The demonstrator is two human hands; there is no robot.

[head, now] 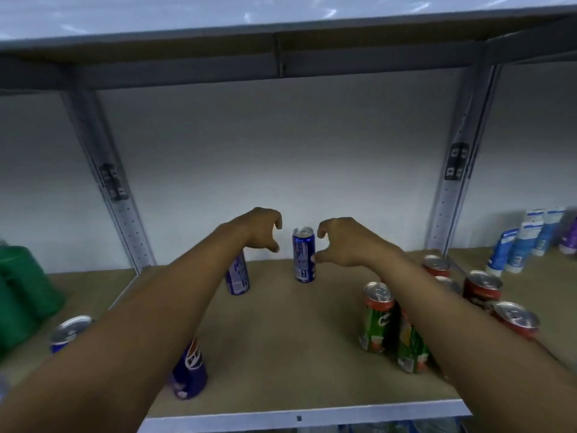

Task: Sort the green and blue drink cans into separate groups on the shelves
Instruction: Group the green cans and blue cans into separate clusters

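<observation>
text: none legible | blue cans [303, 255], green cans [376, 317]: print blurred

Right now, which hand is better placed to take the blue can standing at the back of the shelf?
The right hand, probably: its thumb already touches the upright blue can, fingers curled open beside it. The left hand hovers apart, nearer another blue can.

Two bare forearms enter from the lower edge. Left hand [260, 228] and right hand [345, 242]: no gloves, no rings, no wristwatch or band seen. No sleeves reach the visible forearms. Nails are too blurred to assess.
</observation>
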